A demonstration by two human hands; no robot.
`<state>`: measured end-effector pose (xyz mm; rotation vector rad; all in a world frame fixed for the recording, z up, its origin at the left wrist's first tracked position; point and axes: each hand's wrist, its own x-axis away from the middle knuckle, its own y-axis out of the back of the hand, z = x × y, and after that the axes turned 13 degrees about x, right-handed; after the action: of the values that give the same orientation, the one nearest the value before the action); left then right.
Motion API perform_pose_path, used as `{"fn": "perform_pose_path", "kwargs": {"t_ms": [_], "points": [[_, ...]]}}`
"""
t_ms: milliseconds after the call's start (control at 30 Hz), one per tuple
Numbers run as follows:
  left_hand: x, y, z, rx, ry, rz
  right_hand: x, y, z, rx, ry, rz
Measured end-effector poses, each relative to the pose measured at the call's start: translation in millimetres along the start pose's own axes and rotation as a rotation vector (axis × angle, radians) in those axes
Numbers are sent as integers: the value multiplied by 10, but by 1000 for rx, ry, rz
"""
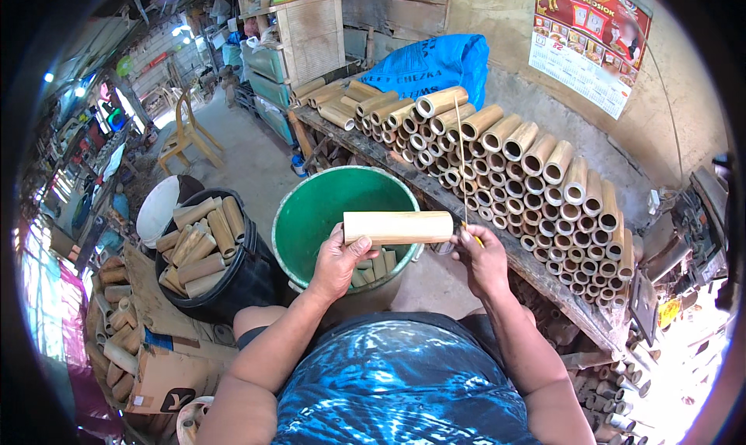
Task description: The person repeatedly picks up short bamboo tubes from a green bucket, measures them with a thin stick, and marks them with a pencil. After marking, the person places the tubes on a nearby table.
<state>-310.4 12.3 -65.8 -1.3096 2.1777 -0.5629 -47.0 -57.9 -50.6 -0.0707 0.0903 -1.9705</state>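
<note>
Left grip [339, 262] pinches the left end of 1 pale bamboo tube [396, 226], thumb on the near side and the fingers partly hidden beneath it. That tube lies level, crosswise before the person's body, above a green tub [311, 204], its right end reaching past the tub's rim. Right grip [483, 260] is just beside that end, fingers pressed together on 1 long thin strip [461, 150] that rises nearly upright, with a small yellow piece [476, 241] at the fingertips; the fingers overlap there, so whether they also touch the tube is hard to tell. Inside the tub, low on the near side, lie several cut tubes [378, 266]. To its left stands a black bucket [252, 278] filled with more bamboo pieces [203, 247], and behind that a white bucket [158, 208]. A cardboard box [183, 375] sits nearer the person on the left, beside a heap of tubes [120, 344]. On the right, a long wooden surface [426, 187] carries a large stack of bamboo tubes [536, 188], piled in rows with their hollow ends facing the person. Behind the stack is a blue sack [458, 60]; a calendar [587, 45] hangs on the wall, and a wooden chair [189, 134] stands farther off on the left.
</note>
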Motion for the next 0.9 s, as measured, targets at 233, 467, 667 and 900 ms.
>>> {"fn": "perform_pose_path", "kwargs": {"t_ms": [233, 467, 667, 900], "points": [[252, -264, -139, 125, 233, -138, 61, -116, 136, -80, 43, 50], [270, -300, -46, 58, 454, -288, 56, 33, 34, -61, 23, 59], [275, -333, 55, 80, 471, -205, 54, 199, -73, -42, -35, 40], [346, -396, 113, -179, 439, -127, 0, 335, -152, -109, -78, 66]]}}
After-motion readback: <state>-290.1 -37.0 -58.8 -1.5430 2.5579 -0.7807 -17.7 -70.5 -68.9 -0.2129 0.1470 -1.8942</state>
